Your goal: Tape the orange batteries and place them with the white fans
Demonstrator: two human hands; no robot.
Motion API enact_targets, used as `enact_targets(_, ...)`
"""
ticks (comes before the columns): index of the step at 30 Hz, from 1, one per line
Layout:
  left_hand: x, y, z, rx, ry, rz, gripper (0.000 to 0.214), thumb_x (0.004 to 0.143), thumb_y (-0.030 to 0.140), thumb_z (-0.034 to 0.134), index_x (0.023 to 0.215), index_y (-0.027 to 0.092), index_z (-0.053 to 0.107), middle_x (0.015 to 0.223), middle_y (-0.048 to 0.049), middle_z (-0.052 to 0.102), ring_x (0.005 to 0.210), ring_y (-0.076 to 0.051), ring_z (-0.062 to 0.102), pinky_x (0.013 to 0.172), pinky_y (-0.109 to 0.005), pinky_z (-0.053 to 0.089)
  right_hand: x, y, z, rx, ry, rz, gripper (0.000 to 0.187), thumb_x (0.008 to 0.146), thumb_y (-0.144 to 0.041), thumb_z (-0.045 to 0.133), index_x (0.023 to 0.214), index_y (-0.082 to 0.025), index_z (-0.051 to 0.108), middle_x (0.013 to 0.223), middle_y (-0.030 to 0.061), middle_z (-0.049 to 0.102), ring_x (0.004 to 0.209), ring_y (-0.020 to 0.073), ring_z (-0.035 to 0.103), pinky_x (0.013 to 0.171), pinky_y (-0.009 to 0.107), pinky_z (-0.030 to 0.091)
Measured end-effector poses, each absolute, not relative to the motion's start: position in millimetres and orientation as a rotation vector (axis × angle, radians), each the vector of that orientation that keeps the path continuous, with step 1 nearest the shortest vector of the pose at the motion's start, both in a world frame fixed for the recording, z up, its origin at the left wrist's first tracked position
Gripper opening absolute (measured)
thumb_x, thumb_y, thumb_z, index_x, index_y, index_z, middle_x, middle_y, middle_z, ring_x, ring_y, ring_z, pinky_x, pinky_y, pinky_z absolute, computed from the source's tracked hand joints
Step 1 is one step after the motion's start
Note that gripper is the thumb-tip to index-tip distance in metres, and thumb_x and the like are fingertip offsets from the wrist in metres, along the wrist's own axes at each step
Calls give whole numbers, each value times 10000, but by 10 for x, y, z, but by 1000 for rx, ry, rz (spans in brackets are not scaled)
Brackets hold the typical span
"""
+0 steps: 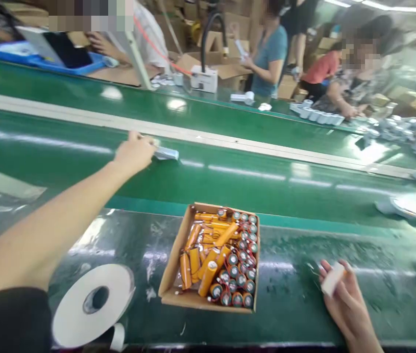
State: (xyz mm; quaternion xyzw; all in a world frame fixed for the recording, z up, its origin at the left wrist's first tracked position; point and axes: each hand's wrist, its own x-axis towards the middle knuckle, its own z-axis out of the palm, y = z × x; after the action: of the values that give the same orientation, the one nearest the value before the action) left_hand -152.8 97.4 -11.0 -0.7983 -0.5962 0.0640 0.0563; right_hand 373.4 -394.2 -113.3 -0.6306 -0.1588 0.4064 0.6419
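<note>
My left hand is stretched far out over the green conveyor belt, fingers closed on a small pale blue-white part that lies on or just above the belt. My right hand rests near the front right of the dark green table, fingers curled round a small white piece. Between my hands stands an open cardboard box filled with orange cylindrical batteries with red wires, several upright and several lying flat.
A big roll of white tape lies at the front left. Across the belt, other people work among cardboard boxes, a blue tray, a white device and rows of white parts. More white parts lie at right.
</note>
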Motion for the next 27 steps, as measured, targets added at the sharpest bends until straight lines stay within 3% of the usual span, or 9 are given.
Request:
enact_targets(2, -786, 784, -145, -2643, -1498, 183, 320, 914, 44, 618, 1157, 192, 762, 1479, -57, 615, 1398, -350, 380, 1047, -394, 526, 3593, -3845, -978, -1372, -353, 964, 668, 728, -543, 1008, 1303, -456, 681, 1303, 64, 787, 1119, 285, 784, 1089, 518, 598)
enact_targets(4, -104, 522, -155, -2841, -1182, 179, 322, 904, 71, 612, 1119, 240, 782, 1473, -40, 628, 1383, -335, 404, 996, -360, 541, 3478, -3723, -813, -1293, -385, 1005, 631, 719, -513, 1024, 1242, -413, 686, 1291, 56, 795, 1140, 279, 787, 1074, 484, 611)
enact_targets(8, 677, 150, -109, -3054, -911, 270, 273, 865, 164, 634, 1043, 248, 824, 1445, -100, 664, 1370, -381, 454, 1009, -454, 555, 3291, -3422, -473, -1144, -516, 1016, 620, 727, -481, 1031, 1191, -377, 633, 1276, 46, 804, 1214, 285, 771, 1056, 463, 623)
enact_targets(11, 777, 166, -34, -3097, -900, 418, 200, 847, 233, 671, 942, 256, 845, 1277, -89, 754, 1215, -341, 619, 1071, -489, 521, 3180, -2958, -222, -1130, -717, 1024, 616, 742, -501, 1011, 1174, -338, 603, 1242, 62, 813, 1191, 303, 779, 1008, 482, 646)
enact_targets(15, 722, 338, 79, -3218, -887, 600, 219, 862, 378, 702, 1007, 334, 860, 1285, -1, 782, 1108, -245, 704, 979, -304, 524, 3023, -1983, -84, -1206, -997, 927, 605, 668, -468, 1001, 1098, -281, 618, 1129, 45, 833, 1064, 295, 806, 988, 483, 652)
enact_targets(19, 764, 386, 88, -3256, -1024, 564, 265, 903, 423, 654, 1067, 330, 840, 1171, 0, 814, 1035, -236, 729, 954, -286, 512, 2780, -1254, -229, -1342, -1278, 828, 365, 775, -355, 879, 1044, -255, 654, 1021, 2, 834, 1012, 243, 800, 1008, 395, 616)
enact_targets(23, 875, 324, 37, -3199, -1085, 477, 275, 935, 415, 625, 1119, 328, 810, 1133, -22, 815, 1058, -252, 724, 971, -314, 508, 2635, -1146, -351, -1536, -1541, 701, 178, 891, -290, 779, 1014, -247, 657, 913, -18, 821, 899, 205, 782, 910, 306, 589)
enact_targets(27, 951, 270, 24, -3181, -1077, 450, 271, 948, 417, 628, 1130, 318, 802, 1126, -36, 817, 1058, -250, 724, 963, -306, 515, 2595, -1246, -334, -1658, -1711, 601, 133, 954, -288, 732, 1067, -258, 671, 851, -29, 803, 819, 195, 753, 820, 274, 558)
